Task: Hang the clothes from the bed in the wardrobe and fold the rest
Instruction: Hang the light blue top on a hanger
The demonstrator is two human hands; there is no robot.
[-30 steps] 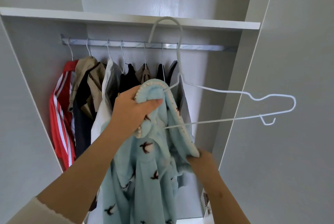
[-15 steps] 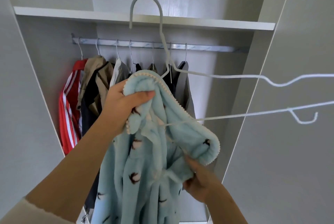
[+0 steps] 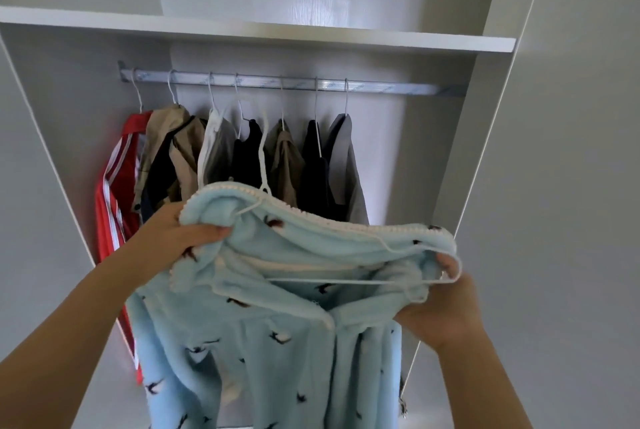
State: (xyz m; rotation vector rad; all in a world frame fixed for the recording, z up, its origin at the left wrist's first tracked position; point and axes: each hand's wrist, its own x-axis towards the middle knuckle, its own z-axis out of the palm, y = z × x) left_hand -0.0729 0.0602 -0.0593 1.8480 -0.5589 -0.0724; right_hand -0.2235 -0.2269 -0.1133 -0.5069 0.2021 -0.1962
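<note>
— Looking up from chest height, what did the room give you?

— Pale grey panels all round: a wardrobe (image 3: 571, 116) with its door swung open on the right, a white shelf (image 3: 311, 37) across the top, and under it a silver rail (image 3: 398, 87) running nearly the full width. Daylight made a bright patch on the back wall.

— How many garments were on that rail?

— I counted seven hooks over it. From the left: a red jacket with white stripes (image 3: 114, 206), a beige jacket (image 3: 169, 151), a white-and-grey piece (image 3: 216, 148), a dark top (image 3: 247, 154), an olive shirt (image 3: 285, 158), another dark garment (image 3: 313, 168), and a grey shirt (image 3: 344, 158). All were bunched toward the left and middle, leaving the right end of the rail bare.

— And the piece being hung?

— One light blue fleece robe (image 3: 277, 342), printed with small dark birds and edged in white trim, was held up in front of the row, below the rail and not on it. One white wire hanger (image 3: 265, 151) was threaded inside its neckline — the hook stood up above the collar, blurred.

— The hands?

— Two. The left hand (image 3: 173, 234) gripped the left shoulder of the robe, fingers curled over the folded collar. The right hand (image 3: 446, 310) held the right shoulder from below, fingers tucked into the fabric where the hanger's end sat; whether they pinched the wire too, I could not tell.
</note>
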